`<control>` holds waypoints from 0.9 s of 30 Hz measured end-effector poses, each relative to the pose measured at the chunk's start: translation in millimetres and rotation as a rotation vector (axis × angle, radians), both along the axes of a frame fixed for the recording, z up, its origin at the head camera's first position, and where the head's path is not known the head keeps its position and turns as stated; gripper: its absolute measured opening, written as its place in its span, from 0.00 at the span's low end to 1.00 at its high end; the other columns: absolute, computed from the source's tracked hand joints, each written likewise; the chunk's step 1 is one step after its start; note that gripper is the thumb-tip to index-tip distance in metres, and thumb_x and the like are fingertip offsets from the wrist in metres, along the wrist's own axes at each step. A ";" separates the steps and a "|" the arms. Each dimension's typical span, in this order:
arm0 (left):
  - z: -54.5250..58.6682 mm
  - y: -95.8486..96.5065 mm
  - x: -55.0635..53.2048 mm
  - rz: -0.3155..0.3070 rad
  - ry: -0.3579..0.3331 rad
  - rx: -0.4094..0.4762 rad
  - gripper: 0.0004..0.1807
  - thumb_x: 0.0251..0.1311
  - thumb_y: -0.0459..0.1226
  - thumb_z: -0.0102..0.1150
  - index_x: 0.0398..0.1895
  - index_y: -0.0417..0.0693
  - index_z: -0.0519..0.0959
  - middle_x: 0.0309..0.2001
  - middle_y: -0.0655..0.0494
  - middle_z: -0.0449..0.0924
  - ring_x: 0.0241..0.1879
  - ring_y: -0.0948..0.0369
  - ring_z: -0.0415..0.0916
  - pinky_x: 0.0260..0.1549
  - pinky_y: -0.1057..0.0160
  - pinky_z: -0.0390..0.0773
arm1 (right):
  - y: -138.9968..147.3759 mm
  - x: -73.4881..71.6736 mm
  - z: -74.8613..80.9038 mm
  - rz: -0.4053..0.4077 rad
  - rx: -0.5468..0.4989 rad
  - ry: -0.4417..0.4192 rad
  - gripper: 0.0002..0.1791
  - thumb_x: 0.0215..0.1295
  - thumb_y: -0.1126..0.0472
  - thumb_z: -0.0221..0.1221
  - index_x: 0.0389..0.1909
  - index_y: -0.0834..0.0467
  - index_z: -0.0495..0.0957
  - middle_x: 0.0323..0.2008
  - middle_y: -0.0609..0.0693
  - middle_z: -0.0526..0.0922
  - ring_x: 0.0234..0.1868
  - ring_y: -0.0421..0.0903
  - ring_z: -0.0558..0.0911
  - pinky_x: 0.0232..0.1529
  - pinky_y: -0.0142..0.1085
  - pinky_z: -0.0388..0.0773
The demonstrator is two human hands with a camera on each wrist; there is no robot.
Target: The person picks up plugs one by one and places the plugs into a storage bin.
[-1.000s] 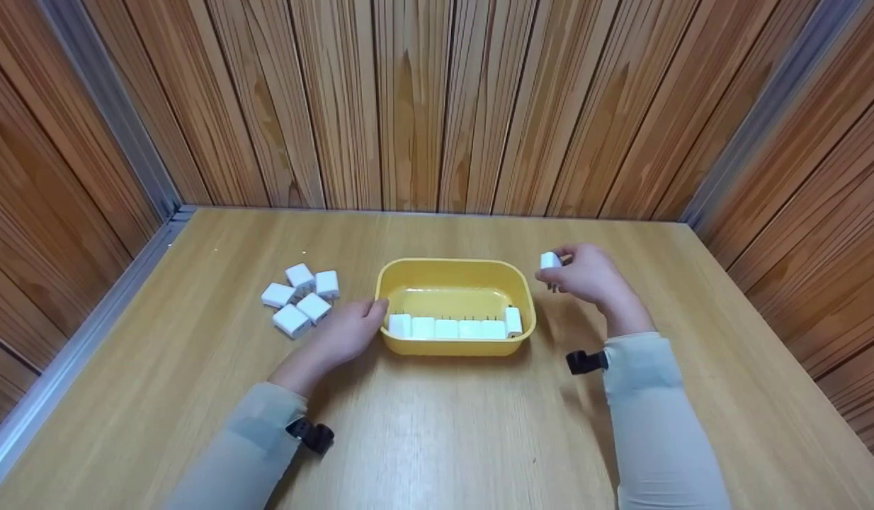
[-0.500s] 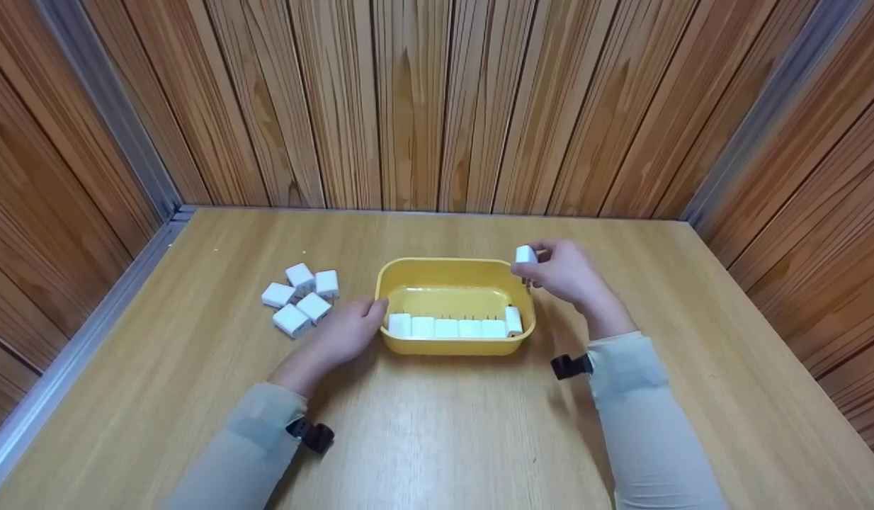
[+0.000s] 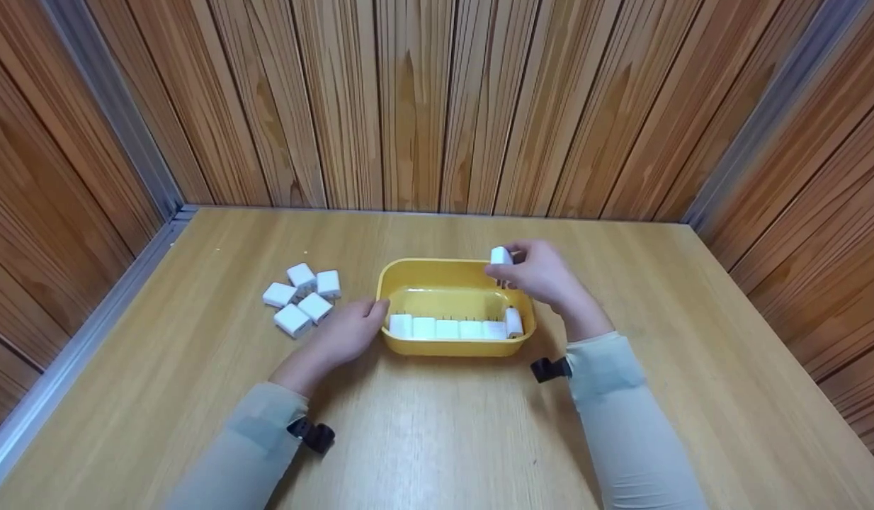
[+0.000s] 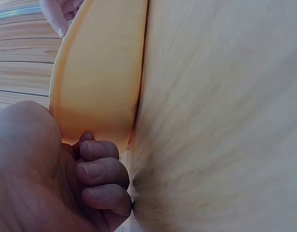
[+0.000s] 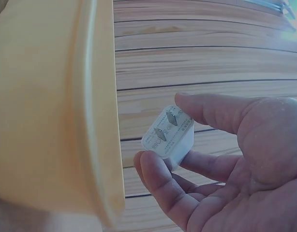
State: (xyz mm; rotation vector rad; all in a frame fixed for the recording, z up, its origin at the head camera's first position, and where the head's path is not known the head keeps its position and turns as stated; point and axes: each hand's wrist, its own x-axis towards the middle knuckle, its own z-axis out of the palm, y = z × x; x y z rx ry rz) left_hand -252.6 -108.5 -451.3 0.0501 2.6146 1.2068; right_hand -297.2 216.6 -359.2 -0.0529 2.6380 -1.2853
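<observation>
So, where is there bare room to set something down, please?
Bare table lies before the yellow bin, and right of the right sleeve. Crowded: left of the bin, with five white plugs and the left hand.

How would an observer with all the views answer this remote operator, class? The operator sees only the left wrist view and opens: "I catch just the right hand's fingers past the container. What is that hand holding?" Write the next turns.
Observer: The right wrist view shows the right hand holding a white two-pronged plug.
Operator: I see only the outside of the yellow container. What is in it?
Observer: The head view shows six white plugs along its near side.
Operator: Are any plugs lying outside it?
Observer: Yes, in the head view five white plugs lie on the table, left of the container.
</observation>
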 end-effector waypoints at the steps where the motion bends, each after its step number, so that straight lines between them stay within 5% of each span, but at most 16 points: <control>1: -0.1 -0.1 -0.1 -0.001 0.001 -0.001 0.36 0.87 0.63 0.38 0.78 0.51 0.75 0.63 0.51 0.81 0.66 0.50 0.79 0.72 0.39 0.73 | -2.3 -0.3 0.0 0.000 -0.003 -0.002 0.38 0.76 0.52 0.72 0.79 0.64 0.71 0.63 0.62 0.80 0.59 0.57 0.84 0.64 0.52 0.83; 10: -0.5 0.5 -0.6 -0.008 0.010 0.021 0.35 0.87 0.62 0.37 0.80 0.52 0.74 0.70 0.52 0.80 0.72 0.50 0.76 0.76 0.37 0.69 | -27.4 -0.9 0.8 0.024 -0.018 -0.007 0.34 0.75 0.52 0.73 0.75 0.61 0.75 0.58 0.58 0.83 0.56 0.56 0.85 0.62 0.52 0.84; 27: 0.7 1.8 -0.6 0.008 -0.003 0.015 0.36 0.87 0.62 0.37 0.79 0.51 0.75 0.64 0.51 0.81 0.67 0.51 0.78 0.74 0.39 0.71 | -74.5 0.0 -4.2 0.092 -0.039 0.027 0.26 0.73 0.51 0.75 0.64 0.60 0.82 0.48 0.56 0.87 0.48 0.53 0.86 0.56 0.50 0.85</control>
